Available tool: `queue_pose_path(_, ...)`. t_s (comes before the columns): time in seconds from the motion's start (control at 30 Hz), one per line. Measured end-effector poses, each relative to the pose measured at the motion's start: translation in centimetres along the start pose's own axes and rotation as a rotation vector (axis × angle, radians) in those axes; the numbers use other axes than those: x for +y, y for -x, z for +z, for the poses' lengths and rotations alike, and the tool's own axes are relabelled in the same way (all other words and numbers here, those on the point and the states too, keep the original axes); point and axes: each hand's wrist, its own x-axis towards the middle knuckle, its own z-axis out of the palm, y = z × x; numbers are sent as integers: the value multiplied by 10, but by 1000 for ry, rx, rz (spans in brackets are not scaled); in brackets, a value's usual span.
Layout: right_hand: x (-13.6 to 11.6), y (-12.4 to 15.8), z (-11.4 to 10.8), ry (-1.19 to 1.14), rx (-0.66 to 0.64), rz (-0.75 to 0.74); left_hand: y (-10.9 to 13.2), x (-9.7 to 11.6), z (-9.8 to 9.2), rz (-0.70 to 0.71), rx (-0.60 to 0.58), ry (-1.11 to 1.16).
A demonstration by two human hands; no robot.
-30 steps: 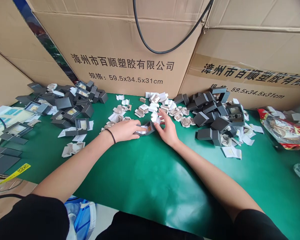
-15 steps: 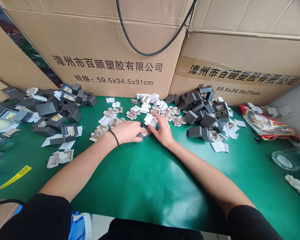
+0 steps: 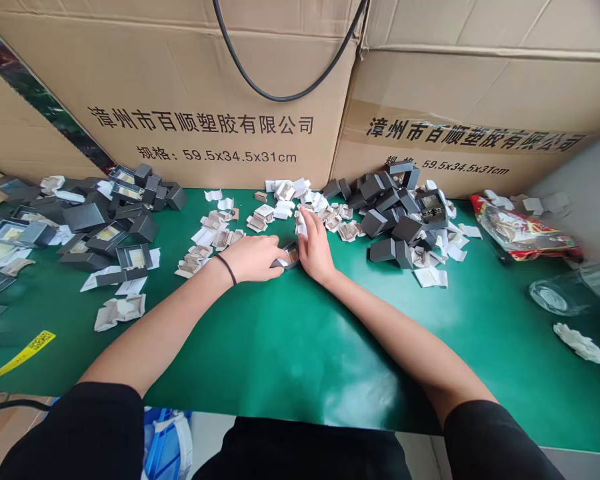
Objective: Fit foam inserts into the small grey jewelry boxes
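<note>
On the green mat in the middle, my left hand (image 3: 259, 259) is closed on a small dark grey box (image 3: 292, 254), which stands open with its inside showing. Right beside the box is my right hand (image 3: 317, 250), its fingers pointing away from me and its thumb drawn in. A folded white paper insert (image 3: 301, 225) shows at its fingers, partly covered by them. Loose white and grey card inserts (image 3: 223, 238) lie just past my hands. One creased insert (image 3: 120, 312) lies apart near my left forearm.
Grey boxes are heaped at the left (image 3: 87, 217) and right (image 3: 390, 207). Cardboard cartons (image 3: 205, 80) wall off the back, with a black cable (image 3: 280, 99) hanging before them. A red snack bag (image 3: 525, 230), a clear glass (image 3: 553, 297) and a yellow strip (image 3: 23, 360) lie toward the sides.
My right hand has drawn the white insert away from the box, and more of the box's inside shows. The left hand keeps its hold on the box. The view has shifted slightly.
</note>
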Motion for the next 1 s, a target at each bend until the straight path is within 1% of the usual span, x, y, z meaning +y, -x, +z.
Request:
queue_pose_path(0.17, 3, 1, 4, -12, -41, 14, -3, 2, -1, 9, 3, 16)
queue_pose_path(0.37, 5, 5, 0, -5, -106, 26, -8, 0, 5, 13, 11, 28)
queue_pose_path(0.53, 6, 6, -1, -16, -111, 30, -11, 1, 10, 13, 49, 35)
queue_pose_path(0.73, 10, 5, -2, -52, -110, 33, -13, 3, 13, -33, 47, 53)
queue_pose_path(0.87, 11, 7, -5, -105, -71, 99, -14, 3, 14, -34, 69, 44)
queue_pose_path(1.0, 7, 8, -7, -185, -23, 212, -13, 4, 11, -7, 41, 51)
